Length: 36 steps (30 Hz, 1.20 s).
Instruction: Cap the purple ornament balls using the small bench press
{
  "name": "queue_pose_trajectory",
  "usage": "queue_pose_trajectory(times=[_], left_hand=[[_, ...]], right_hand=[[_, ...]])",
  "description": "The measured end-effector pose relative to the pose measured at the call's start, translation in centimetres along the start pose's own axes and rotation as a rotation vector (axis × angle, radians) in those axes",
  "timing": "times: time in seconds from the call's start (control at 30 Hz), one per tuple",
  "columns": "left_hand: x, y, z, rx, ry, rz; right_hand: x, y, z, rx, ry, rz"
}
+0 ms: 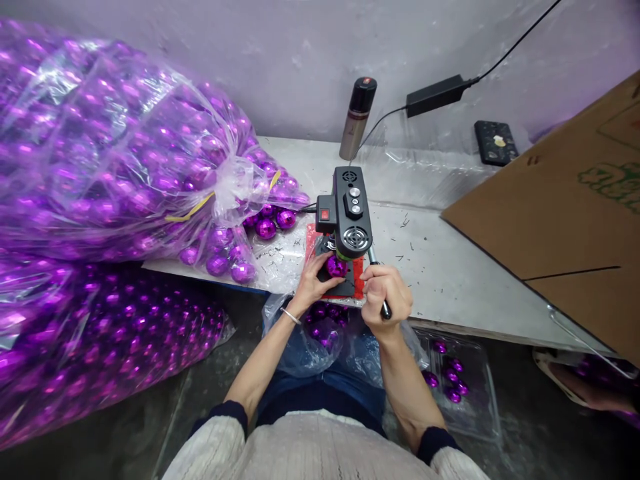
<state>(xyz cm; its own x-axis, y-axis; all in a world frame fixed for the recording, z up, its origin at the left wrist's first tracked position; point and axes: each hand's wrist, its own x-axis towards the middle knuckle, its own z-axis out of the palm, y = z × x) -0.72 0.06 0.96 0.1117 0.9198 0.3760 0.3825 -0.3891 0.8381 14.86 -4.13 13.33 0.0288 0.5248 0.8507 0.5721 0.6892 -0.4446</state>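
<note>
Below the head of a small black press machine (353,210), my left hand (311,283) grips a shiny purple bauble (336,265) between thumb and fingers. The bauble is right under the green ring of the machine, above its dark base on a red mat (359,280). My right hand (386,293) is wrapped round the black-ended lever (386,309) at the machine's right side. More purple baubles (325,333) lie in clear plastic on my lap, just under the table edge. Whether the bauble touches the machine head I cannot tell.
Big clear bags of purple baubles (125,153) crowd the left side. Loose baubles (266,228) lie beside the machine. Behind it stand a spray can (358,119), a power adapter (435,95) and a phone (495,143). A cardboard box (565,220) and a clear tray (480,417) are at right.
</note>
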Motion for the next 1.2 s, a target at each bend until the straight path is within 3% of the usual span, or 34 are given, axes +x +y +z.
queue_pose_trajectory(times=[0.33, 0.8, 1.0, 1.1, 1.2], left_hand=[[-0.2, 0.3, 0.0, 0.036, 0.000, -0.049], [-0.2, -0.1, 0.5, 0.055, 0.038, 0.015], [-0.1, 0.0, 0.4, 0.053, 0.035, 0.015], [0.1, -0.1, 0.4, 0.047, 0.045, 0.034], [0.1, 0.1, 0.3, 0.052, 0.051, 0.051]], right_hand=[[-3.7, 2.6, 1.7, 0.038, 0.074, -0.063], [-5.2, 3.3, 2.4, 0.056, 0.137, -0.046], [-5.0, 3.3, 2.7, 0.036, 0.085, -0.116], [-3.7, 2.4, 2.5, 0.071, 0.168, -0.053], [-1.7, 0.9, 1.8, 0.067, 0.162, 0.053]])
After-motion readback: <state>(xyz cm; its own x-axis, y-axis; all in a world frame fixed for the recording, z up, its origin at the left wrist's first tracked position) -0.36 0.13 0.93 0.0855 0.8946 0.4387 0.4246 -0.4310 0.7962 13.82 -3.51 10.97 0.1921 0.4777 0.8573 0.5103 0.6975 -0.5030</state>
